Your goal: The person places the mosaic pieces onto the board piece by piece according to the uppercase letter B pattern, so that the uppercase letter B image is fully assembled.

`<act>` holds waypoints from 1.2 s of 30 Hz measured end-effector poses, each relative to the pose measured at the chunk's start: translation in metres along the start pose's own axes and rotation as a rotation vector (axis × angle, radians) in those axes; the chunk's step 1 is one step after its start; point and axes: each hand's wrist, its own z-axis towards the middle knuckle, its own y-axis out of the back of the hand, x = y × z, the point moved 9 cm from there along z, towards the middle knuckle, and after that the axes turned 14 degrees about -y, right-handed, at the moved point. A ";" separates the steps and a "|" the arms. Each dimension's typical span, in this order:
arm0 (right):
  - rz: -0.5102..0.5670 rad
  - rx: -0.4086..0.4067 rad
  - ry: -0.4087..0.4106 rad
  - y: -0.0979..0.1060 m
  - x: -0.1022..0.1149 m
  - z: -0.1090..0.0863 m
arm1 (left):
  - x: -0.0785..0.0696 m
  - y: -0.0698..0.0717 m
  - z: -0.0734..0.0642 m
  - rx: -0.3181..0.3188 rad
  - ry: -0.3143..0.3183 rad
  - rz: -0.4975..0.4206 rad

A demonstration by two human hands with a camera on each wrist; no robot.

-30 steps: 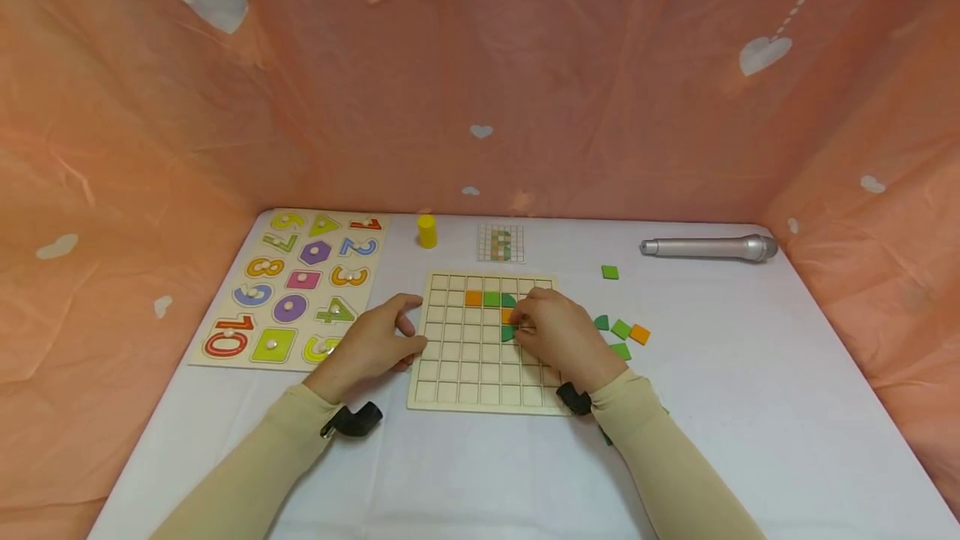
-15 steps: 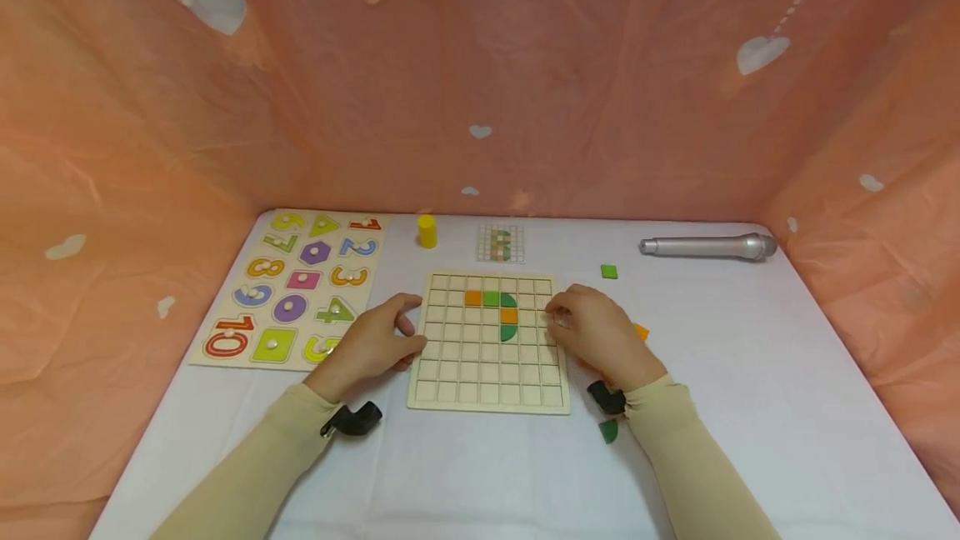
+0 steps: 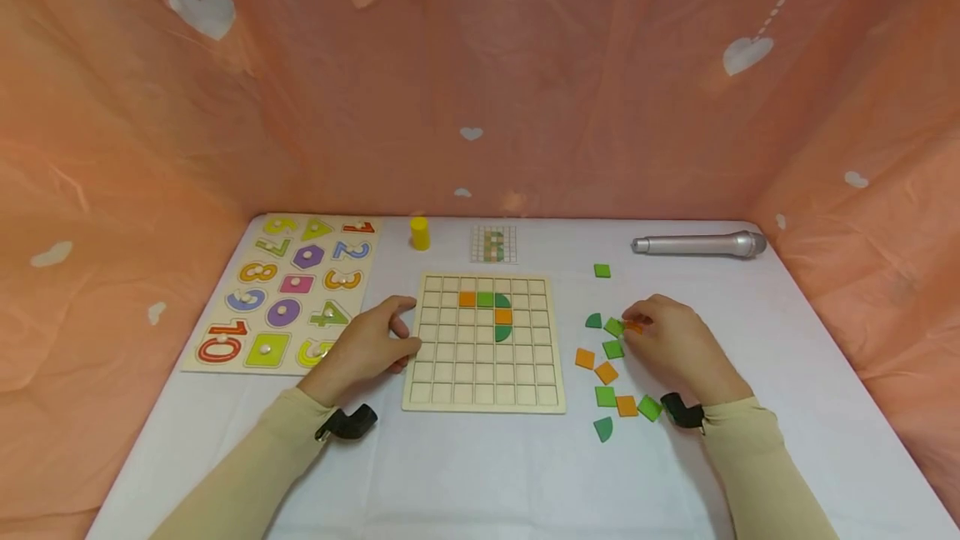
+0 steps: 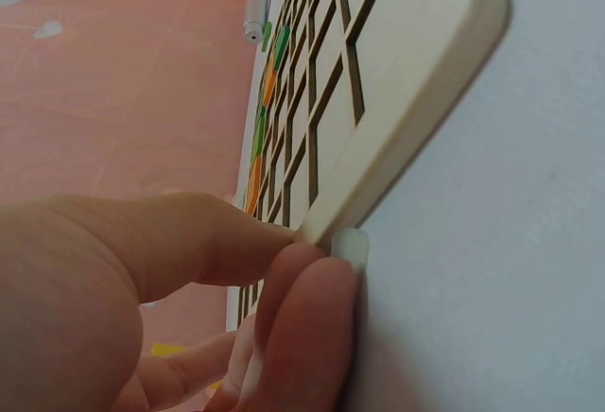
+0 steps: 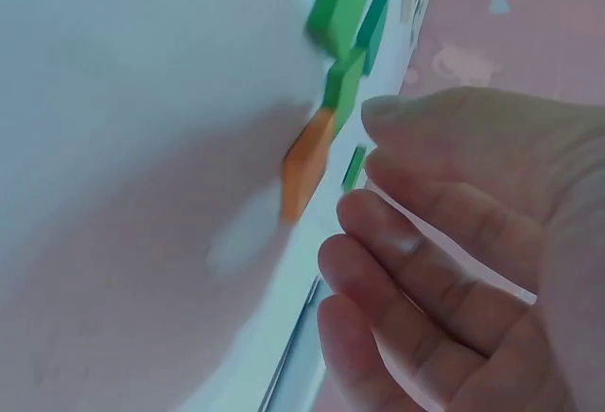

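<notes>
Head: right hand point(image 3: 678, 348) has come off wooden grid board point(image 3: 483, 352), now over loose tiles point(image 3: 606, 372) right of it; left hand point(image 3: 375, 346) well apart, at board's left edge. Five seated tiles point(image 3: 503, 317) unchanged (looks like lull between placements).
Left wrist: thumb touches board edge, no firm grip evident.
Right wrist: fingers loosely bent, nothing seen held; orange square tile point(image 5: 307, 168) just beyond fingertips.

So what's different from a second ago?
The right hand has moved off the placed tiles, rightward past the board, to a loose orange tile; no grip shows yet. The left hand stays at the board's left edge. The board, placed tiles and microphone look unmoved.
</notes>
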 end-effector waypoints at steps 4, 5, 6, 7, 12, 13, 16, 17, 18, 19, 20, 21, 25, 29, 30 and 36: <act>-0.003 -0.011 0.018 0.003 -0.009 -0.002 | 0.000 0.000 0.000 -0.003 -0.001 0.000; -0.002 -0.014 0.026 0.003 -0.009 -0.002 | 0.001 0.000 0.000 -0.003 0.001 -0.002; -0.003 -0.014 0.033 0.002 -0.009 -0.001 | 0.001 0.000 0.000 -0.004 0.002 -0.004; -0.005 -0.015 0.039 0.001 -0.009 0.000 | 0.001 0.000 -0.001 -0.004 0.003 -0.004; -0.024 -0.016 0.046 -0.005 -0.003 0.004 | 0.001 0.001 -0.001 -0.001 0.000 0.009; -0.028 -0.016 0.043 -0.006 -0.002 0.005 | 0.000 0.001 -0.001 0.001 -0.003 0.015; -0.031 -0.019 0.039 -0.007 0.000 0.006 | 0.000 0.001 0.000 0.007 -0.003 0.028; -0.031 -0.017 0.036 -0.007 0.000 0.007 | 0.000 0.000 0.000 0.008 -0.002 0.029; -0.032 -0.014 0.033 -0.008 0.001 0.008 | 0.001 0.000 0.000 0.008 0.000 0.027; -0.035 -0.011 0.029 -0.008 0.001 0.008 | 0.001 0.000 0.000 0.008 0.002 0.026; -0.036 -0.009 0.027 -0.009 0.001 0.009 | 0.001 0.000 0.000 0.008 0.006 0.024; -0.039 -0.007 0.025 -0.009 0.002 0.010 | 0.002 0.000 0.000 0.009 0.008 0.022; -0.043 -0.005 0.012 -0.008 0.004 0.012 | 0.001 0.000 0.000 0.008 0.014 0.021; -0.020 -0.002 0.005 -0.008 0.009 0.014 | 0.000 0.000 0.000 0.011 0.013 0.019; -0.012 0.003 0.012 -0.009 0.014 0.014 | 0.000 0.000 0.000 0.011 0.013 0.020; 0.011 0.027 0.080 -0.024 0.061 0.021 | 0.001 0.000 0.000 0.004 0.019 0.025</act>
